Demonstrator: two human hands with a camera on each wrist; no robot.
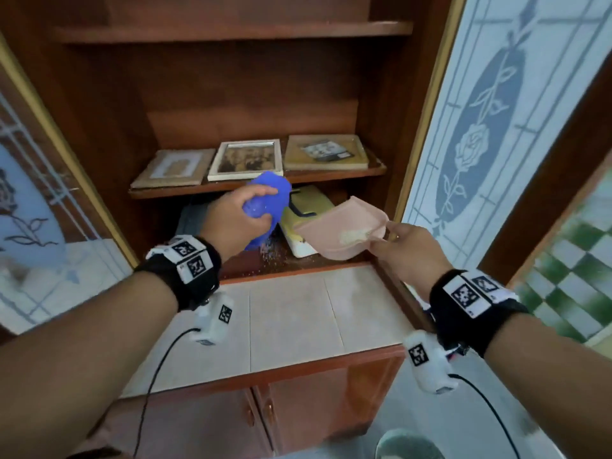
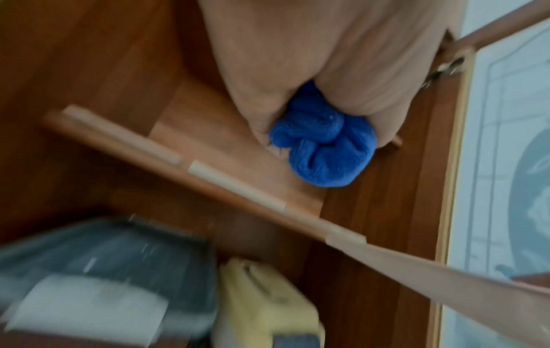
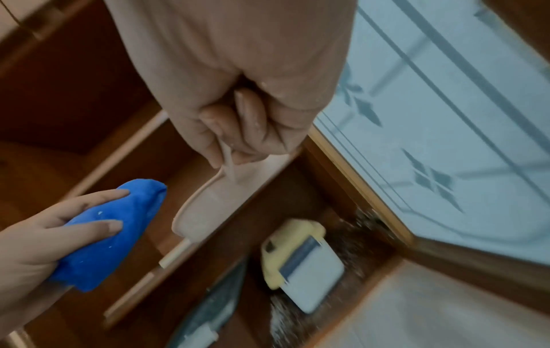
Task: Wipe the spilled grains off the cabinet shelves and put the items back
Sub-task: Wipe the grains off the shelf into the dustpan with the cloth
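Note:
My left hand (image 1: 240, 215) grips a bunched blue cloth (image 1: 268, 202), held in the air in front of the middle shelf (image 1: 251, 185); the same cloth (image 2: 323, 148) bulges out of my fist. My right hand (image 1: 405, 248) pinches the handle of a pink dustpan (image 1: 341, 228), which holds a small heap of pale grains (image 1: 354, 236). The dustpan (image 3: 208, 202) hangs to the right of the cloth (image 3: 113, 235). Spilled grains (image 1: 276, 255) lie scattered on the lower shelf below the cloth.
Three picture frames (image 1: 246, 159) lie flat on the middle shelf. A yellow and white box (image 1: 306, 212) and a grey item (image 1: 193, 217) sit on the lower shelf. A tiled counter (image 1: 291, 319) lies in front; glass doors (image 1: 496, 111) stand open on both sides.

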